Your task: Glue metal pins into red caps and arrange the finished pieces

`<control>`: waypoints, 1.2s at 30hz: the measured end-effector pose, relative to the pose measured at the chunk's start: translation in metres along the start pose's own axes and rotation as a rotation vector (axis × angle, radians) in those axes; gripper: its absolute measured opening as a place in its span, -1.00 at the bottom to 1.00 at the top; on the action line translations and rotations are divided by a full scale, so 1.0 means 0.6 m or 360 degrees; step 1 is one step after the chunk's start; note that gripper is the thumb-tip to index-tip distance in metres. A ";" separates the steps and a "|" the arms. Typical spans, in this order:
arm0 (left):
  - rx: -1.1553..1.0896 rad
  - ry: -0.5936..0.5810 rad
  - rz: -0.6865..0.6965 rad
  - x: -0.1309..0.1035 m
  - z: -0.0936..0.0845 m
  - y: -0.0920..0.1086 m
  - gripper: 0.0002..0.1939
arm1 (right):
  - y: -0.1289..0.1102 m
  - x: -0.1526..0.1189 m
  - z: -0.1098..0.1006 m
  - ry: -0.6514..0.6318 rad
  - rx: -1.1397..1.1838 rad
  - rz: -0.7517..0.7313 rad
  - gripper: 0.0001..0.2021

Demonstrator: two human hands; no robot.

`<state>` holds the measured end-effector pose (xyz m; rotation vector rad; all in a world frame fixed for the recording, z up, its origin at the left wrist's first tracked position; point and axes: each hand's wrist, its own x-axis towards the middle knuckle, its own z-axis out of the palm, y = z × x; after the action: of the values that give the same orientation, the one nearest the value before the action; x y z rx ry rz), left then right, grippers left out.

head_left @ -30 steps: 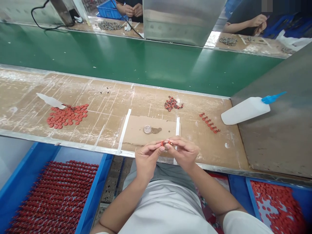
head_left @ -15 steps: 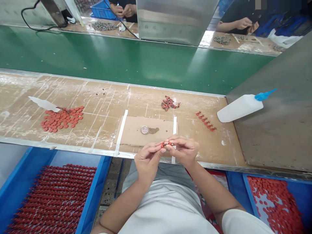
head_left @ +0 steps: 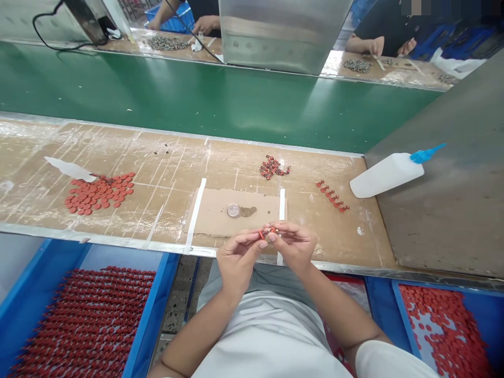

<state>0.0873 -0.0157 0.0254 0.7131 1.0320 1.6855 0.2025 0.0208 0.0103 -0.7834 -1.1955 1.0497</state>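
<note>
My left hand (head_left: 238,258) is closed in a pinch on a small red disc (head_left: 261,235), held just above the front edge of the bench. Close beside it, my right hand (head_left: 296,245) pinches a small red part with metal bits (head_left: 273,230). Whether the two pieces touch is too small to tell. Behind my hands lies a piece of cardboard (head_left: 212,212) with a little clear round pot (head_left: 233,210) and a brown smear (head_left: 248,211) on it. A pile of similar small dark-and-red parts (head_left: 272,168) sits farther back.
Loose red discs (head_left: 92,197) lie at left beside a white pointed tool (head_left: 71,169). Several joined pieces (head_left: 333,197) form a row at right, near a white bottle (head_left: 388,176) leaning on a metal panel (head_left: 444,199). Blue trays (head_left: 147,310) stand below. A co-worker's hand (head_left: 207,24) shows beyond the green belt (head_left: 169,100).
My hands have shifted very slightly, and the disc and the small part look a little farther apart. Across the belt, the co-worker's hands have moved apart, one reaching toward a blue crate.
</note>
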 end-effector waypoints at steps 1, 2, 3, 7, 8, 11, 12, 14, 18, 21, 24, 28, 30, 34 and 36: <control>-0.0020 -0.0010 -0.0020 0.000 0.000 0.000 -0.82 | 0.000 -0.001 0.001 0.0021 0.0017 0.0033 -0.79; -0.0042 -0.0027 -0.0045 0.000 -0.001 0.000 -0.82 | -0.001 -0.001 0.001 0.0040 0.0032 0.0062 -0.80; -0.0067 -0.0050 -0.0074 0.000 -0.001 0.000 -0.83 | -0.001 -0.002 0.001 0.0057 0.0046 0.0088 -0.80; -0.0196 -0.0093 -0.0217 0.001 -0.006 -0.005 -0.88 | -0.006 -0.002 -0.001 0.0072 0.0087 0.0168 -0.75; -0.0233 -0.0094 -0.0249 0.002 -0.008 -0.006 -0.89 | -0.009 -0.002 -0.001 0.0064 0.0087 0.0184 -0.74; -0.0315 -0.0124 -0.0306 0.006 -0.011 -0.012 -0.88 | -0.016 0.000 -0.001 0.0032 0.0077 0.0195 -0.69; -0.0328 -0.0136 -0.0309 0.007 -0.013 -0.013 -0.87 | -0.018 0.000 -0.001 0.0019 0.0075 0.0192 -0.68; -0.0336 -0.0158 -0.0306 0.009 -0.014 -0.014 -0.87 | -0.020 -0.001 -0.003 -0.0011 0.0054 0.0193 -0.67; -0.0331 -0.0201 -0.0301 0.009 -0.014 -0.012 -0.85 | -0.025 -0.003 -0.010 -0.0036 -0.0064 0.0188 -0.67; -0.0338 -0.0250 -0.0302 0.005 -0.011 -0.010 -0.85 | -0.033 -0.003 -0.015 -0.0058 -0.0107 0.0147 -0.65; -0.0333 -0.0290 -0.0330 0.002 -0.006 -0.011 -0.85 | -0.038 -0.006 -0.021 -0.0028 -0.0094 0.0200 -0.68; -0.0343 -0.0366 -0.0421 0.004 0.005 -0.018 -0.91 | -0.032 -0.017 -0.042 0.0127 0.0005 0.0361 -0.75; -0.0358 -0.0391 -0.0481 0.009 0.009 -0.022 -0.87 | -0.027 -0.022 -0.062 0.0247 -0.0004 0.0373 -0.76; -0.0332 -0.0456 -0.0462 0.025 0.018 -0.017 -0.84 | -0.028 -0.026 -0.131 0.0568 -0.0429 0.0251 -0.70; -0.0304 -0.0545 -0.0352 0.031 0.027 0.003 -0.84 | -0.031 -0.023 -0.177 0.0732 -0.0893 0.0164 -0.67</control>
<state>0.0937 0.0066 0.0343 0.7044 0.6730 1.3893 0.3098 0.0063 -0.0011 -1.4485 -1.0573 0.5585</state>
